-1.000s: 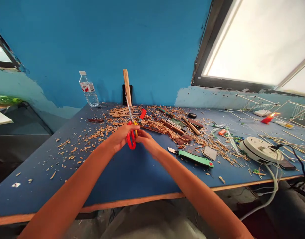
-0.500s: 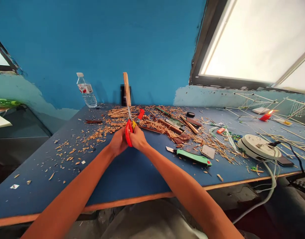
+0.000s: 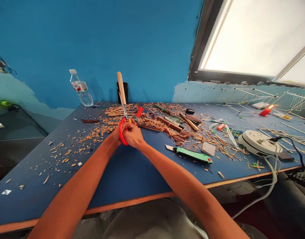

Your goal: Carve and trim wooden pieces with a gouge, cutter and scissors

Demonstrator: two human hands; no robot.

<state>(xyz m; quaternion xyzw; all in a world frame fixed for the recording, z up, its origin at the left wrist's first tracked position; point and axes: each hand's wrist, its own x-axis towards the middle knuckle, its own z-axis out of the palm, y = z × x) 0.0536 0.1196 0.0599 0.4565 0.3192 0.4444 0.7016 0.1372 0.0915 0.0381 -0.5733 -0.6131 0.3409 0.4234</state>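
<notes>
A pair of scissors (image 3: 125, 114) with red and yellow handles points away from me, its blades tilted upward. My right hand (image 3: 134, 135) is closed around the handles. Fingers of my left hand (image 3: 116, 134) wrap the red loop from the other side, partly hidden behind it. A pale wooden strip (image 3: 120, 84) stands up at the blades, slightly tilted; whether it is pinched between them I cannot tell. Behind it a black phone (image 3: 126, 92) leans on the wall. Near my right hand lies a red-handled cutter (image 3: 139, 113) among wood shavings (image 3: 150, 120).
A green utility knife (image 3: 192, 154) lies with its blade out, right of my hands. A water bottle (image 3: 81, 89) stands at the back left. At the right are a white power strip (image 3: 254, 142), a lit red lighter or candle (image 3: 265, 111) and thin stick frames (image 3: 257, 96).
The view has turned slightly right. My hands have shifted on the scissors, and the blades now look more spread, with the wooden strip leaning a little further left.
</notes>
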